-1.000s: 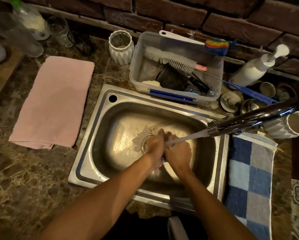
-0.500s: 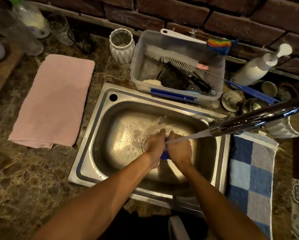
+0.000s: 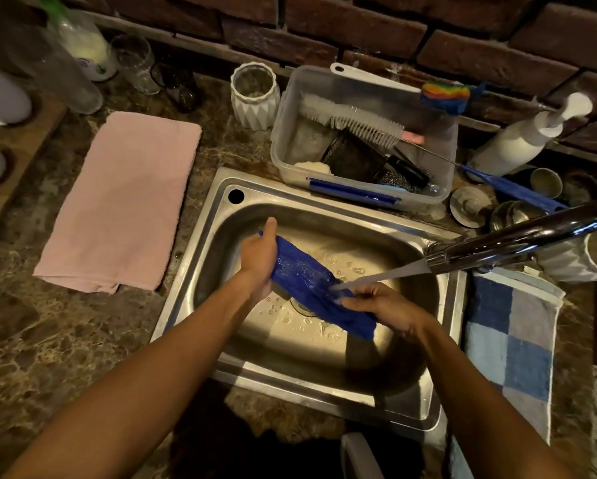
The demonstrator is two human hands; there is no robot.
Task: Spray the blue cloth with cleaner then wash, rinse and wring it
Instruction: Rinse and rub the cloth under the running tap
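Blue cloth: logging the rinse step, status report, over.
Left hand and right hand each grip an end. Blue cloth stretched over the sink, under the faucet stream. Nothing in the way.

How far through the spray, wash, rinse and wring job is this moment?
Mid-rinse. The blue cloth is soaked and stretched between the left hand and right hand over the sink, under the faucet stream. Spraying cannot be confirmed from this frame. Wringing is left: the cloth is not twisted.
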